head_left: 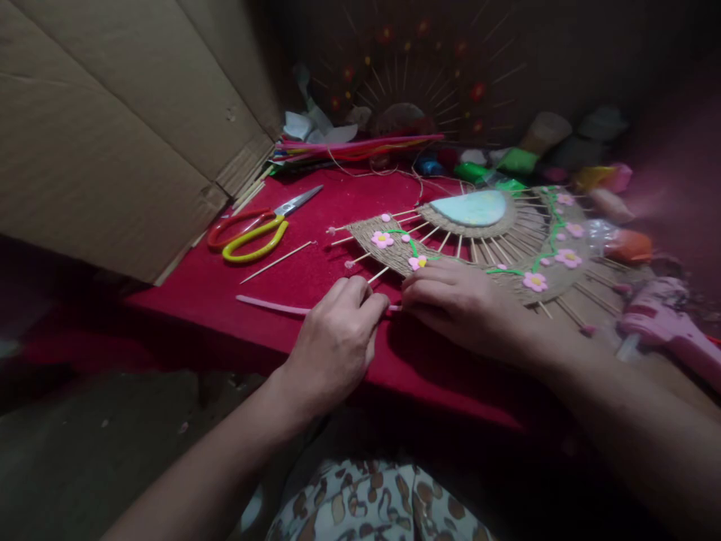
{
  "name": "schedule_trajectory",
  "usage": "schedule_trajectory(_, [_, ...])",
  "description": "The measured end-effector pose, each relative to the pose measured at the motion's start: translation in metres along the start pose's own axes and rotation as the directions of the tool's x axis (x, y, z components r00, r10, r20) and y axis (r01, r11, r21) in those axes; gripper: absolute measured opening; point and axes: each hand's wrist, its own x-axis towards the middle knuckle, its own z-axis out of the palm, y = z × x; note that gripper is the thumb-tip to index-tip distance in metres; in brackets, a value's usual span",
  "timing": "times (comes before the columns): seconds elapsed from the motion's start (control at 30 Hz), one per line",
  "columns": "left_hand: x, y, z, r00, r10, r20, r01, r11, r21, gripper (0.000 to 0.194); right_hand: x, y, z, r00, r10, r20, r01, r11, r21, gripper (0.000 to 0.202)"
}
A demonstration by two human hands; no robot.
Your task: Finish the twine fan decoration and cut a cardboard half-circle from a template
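Note:
A pink pipe cleaner (270,303) runs through my left hand (342,338), whose fingers are closed on it near the table's front edge. My right hand (459,300) pinches the same strip a little further right, its fingertips partly hidden. Just beyond both hands lies a fan-shaped craft piece (388,255) of thin sticks woven with twine. Pink flowers (535,282) and a green vine decorate its band, and a pale blue half-disc (470,208) sits at its centre. Some stick ends carry small pink tips.
Scissors (253,239) with red and yellow handles and a loose stick (276,263) lie left of the fan. A cardboard sheet (113,135) stands at the left. Coloured pipe cleaners (360,146) lie at the back; a pink glue gun (670,323) rests at right.

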Motion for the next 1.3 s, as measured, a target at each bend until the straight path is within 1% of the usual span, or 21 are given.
schedule_trajectory(0.13, [-0.001, 0.0, 0.0, 1.0, -0.014, -0.008, 0.015, 1.0, 0.004, 0.017, 0.0, 0.001, 0.001, 1.0, 0.0, -0.018, 0.0, 1.0, 0.002, 0.021])
schedule_trajectory(0.23, [0.001, 0.001, -0.001, 0.999, -0.032, 0.019, 0.031, 0.999, 0.024, 0.018, 0.002, 0.002, 0.002, 1.0, -0.005, -0.002, 0.005, 1.0, -0.004, 0.021])
schedule_trajectory(0.3, [0.003, 0.003, -0.003, 0.997, -0.063, 0.036, 0.063, 0.998, 0.004, 0.02, 0.003, 0.002, 0.002, 1.0, 0.003, 0.019, -0.003, 1.0, -0.001, 0.021])
schedule_trajectory(0.4, [0.007, 0.006, -0.007, 0.985, -0.169, 0.034, 0.172, 0.977, -0.123, 0.017, 0.006, 0.002, 0.0, 0.998, 0.034, 0.058, -0.036, 0.999, 0.026, 0.023])
schedule_trajectory(0.47, [0.009, 0.01, -0.008, 0.967, -0.253, 0.029, 0.253, 0.938, -0.238, 0.014, 0.008, 0.001, -0.002, 0.995, 0.056, 0.079, -0.06, 0.997, 0.046, 0.025])
schedule_trajectory(0.53, [0.009, 0.014, -0.008, 0.953, -0.302, 0.012, 0.29, 0.904, -0.314, 0.013, 0.01, 0.001, -0.004, 0.993, 0.071, 0.098, -0.077, 0.995, 0.056, 0.025])
schedule_trajectory(0.57, [0.009, 0.016, -0.007, 0.953, -0.304, -0.01, 0.284, 0.901, -0.327, 0.013, 0.011, 0.001, -0.005, 0.992, 0.078, 0.103, -0.084, 0.995, 0.058, 0.025])
schedule_trajectory(0.63, [0.007, 0.021, -0.004, 0.962, -0.261, -0.077, 0.229, 0.929, -0.29, 0.015, 0.013, 0.0, -0.005, 0.99, 0.102, 0.101, -0.109, 0.992, 0.07, 0.024])
schedule_trajectory(0.67, [0.006, 0.023, -0.002, 0.969, -0.218, -0.114, 0.187, 0.954, -0.236, 0.016, 0.015, 0.0, -0.006, 0.988, 0.121, 0.096, -0.129, 0.988, 0.081, 0.023])
schedule_trajectory(0.73, [0.004, 0.028, 0.001, 0.98, -0.105, -0.17, 0.096, 0.993, -0.062, 0.019, 0.017, 0.0, -0.006, 0.98, 0.162, 0.113, -0.175, 0.977, 0.122, 0.022])
schedule_trajectory(0.77, [0.002, 0.029, 0.003, 0.982, -0.045, -0.185, 0.052, 0.998, 0.036, 0.019, 0.019, 0.0, -0.007, 0.972, 0.186, 0.146, -0.207, 0.967, 0.149, 0.022])
schedule_trajectory(0.83, [0.0, 0.031, 0.004, 0.979, 0.06, -0.193, -0.02, 0.979, 0.202, 0.016, 0.022, 0.001, -0.008, 0.949, 0.217, 0.23, -0.264, 0.943, 0.202, 0.023])
schedule_trajectory(0.9, [-0.002, 0.032, 0.005, 0.974, 0.133, -0.184, -0.074, 0.952, 0.295, 0.013, 0.024, 0.003, -0.01, 0.926, 0.224, 0.303, -0.302, 0.923, 0.239, 0.023])
schedule_trajectory(1.03, [-0.005, 0.035, 0.006, 0.969, 0.176, -0.173, -0.101, 0.922, 0.374, 0.012, 0.028, 0.003, -0.013, 0.893, 0.266, 0.364, -0.375, 0.886, 0.272, 0.021])
schedule_trajectory(1.13, [-0.005, 0.038, 0.005, 0.969, 0.195, -0.151, -0.121, 0.911, 0.395, 0.013, 0.03, 0.001, -0.015, 0.885, 0.303, 0.354, -0.412, 0.864, 0.29, 0.021])
schedule_trajectory(1.2, [-0.005, 0.039, 0.004, 0.969, 0.206, -0.133, -0.141, 0.912, 0.386, 0.015, 0.03, 0.0, -0.017, 0.89, 0.307, 0.336, -0.404, 0.873, 0.273, 0.022])
schedule_trajectory(1.3, [-0.003, 0.035, 0.004, 0.976, 0.182, -0.118, -0.132, 0.93, 0.344, 0.018, 0.028, 0.0, -0.019, 0.924, 0.262, 0.279, -0.333, 0.909, 0.249, 0.024])
